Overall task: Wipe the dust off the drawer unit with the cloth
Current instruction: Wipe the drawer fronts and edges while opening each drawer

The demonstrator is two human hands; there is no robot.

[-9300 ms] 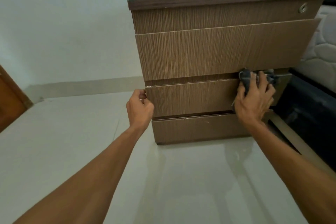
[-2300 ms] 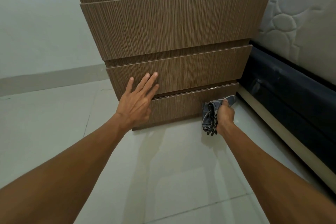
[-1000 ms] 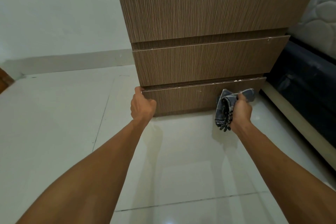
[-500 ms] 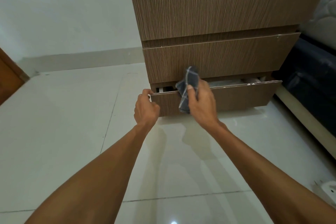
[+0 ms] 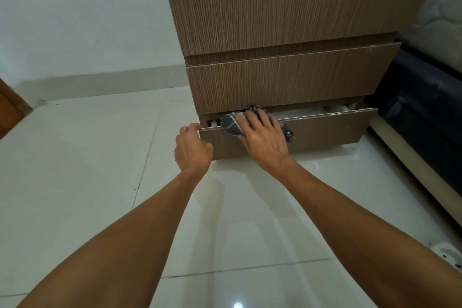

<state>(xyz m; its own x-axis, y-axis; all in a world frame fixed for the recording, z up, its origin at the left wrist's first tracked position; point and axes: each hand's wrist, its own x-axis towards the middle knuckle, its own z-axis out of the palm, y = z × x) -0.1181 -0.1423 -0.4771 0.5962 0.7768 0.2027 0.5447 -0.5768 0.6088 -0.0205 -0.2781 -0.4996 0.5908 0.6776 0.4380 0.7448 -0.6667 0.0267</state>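
The brown wood-grain drawer unit [image 5: 287, 10] stands on the tiled floor in front of me. Its bottom drawer [image 5: 330, 131] is pulled out a little, with pale dust along its top edge. My left hand [image 5: 191, 149] grips the drawer front's left top corner. My right hand [image 5: 262, 136] presses the dark checked cloth [image 5: 231, 125] onto the drawer's top edge, left of its middle, with part of the cloth hanging over the front.
A dark bed base [image 5: 422, 117] with a quilted mattress [image 5: 442, 5] sits close on the right of the unit. Glossy white tiles [image 5: 87, 157] stretch to the left, up to a wall and a wooden door edge [image 5: 10, 107]. A small white object [image 5: 450, 255] lies at the right.
The bottom drawer was shut a second ago and now stands slightly pulled out. My right hand has brought the cloth from the drawer's right end down onto its top edge.
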